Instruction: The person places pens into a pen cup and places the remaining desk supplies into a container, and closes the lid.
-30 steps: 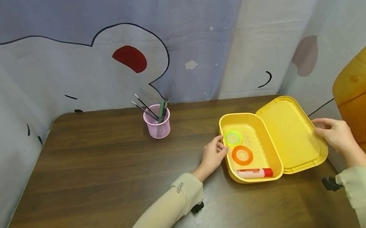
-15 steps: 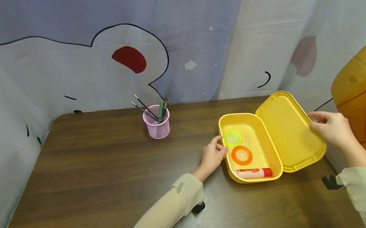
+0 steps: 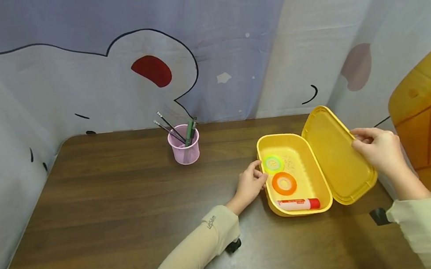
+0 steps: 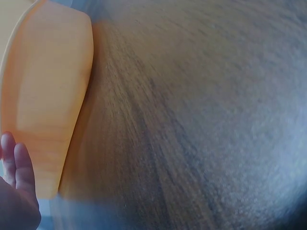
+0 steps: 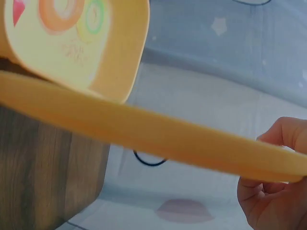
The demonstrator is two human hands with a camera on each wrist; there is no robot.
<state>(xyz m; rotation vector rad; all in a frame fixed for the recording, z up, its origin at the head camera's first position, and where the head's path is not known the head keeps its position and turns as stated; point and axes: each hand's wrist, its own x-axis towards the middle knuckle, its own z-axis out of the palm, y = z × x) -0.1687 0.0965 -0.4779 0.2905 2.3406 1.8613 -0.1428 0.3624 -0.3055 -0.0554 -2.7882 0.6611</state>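
Note:
A yellow plastic box (image 3: 325, 184) stands at the right of the table, its hinged lid (image 3: 335, 156) tilted up on the right side. My right hand (image 3: 379, 151) pinches the lid's outer edge between thumb and fingers; the right wrist view shows the lid (image 5: 158, 132) edge-on. Along the box's left side, my left hand (image 3: 250, 184) rests its fingertips at the rim. In the left wrist view, two fairly straight fingers (image 4: 24, 165) lie against the outer wall (image 4: 50, 76). Inside are a yellow-green ring (image 3: 279, 161), an orange ring (image 3: 275, 184) and a white tube with a red cap (image 3: 297, 204).
A pink pen cup (image 3: 186, 155) holding pencils and a green pen stands at the table's back edge. Patterned curtains (image 3: 228, 39) hang behind and beside the wooden table (image 3: 109, 217). Black wrist devices (image 3: 233, 245) sit at both cuffs.
My right hand has moved left and up, swinging the lid from nearly flat to a steeper tilt toward the box. My left hand and the box have stayed in place.

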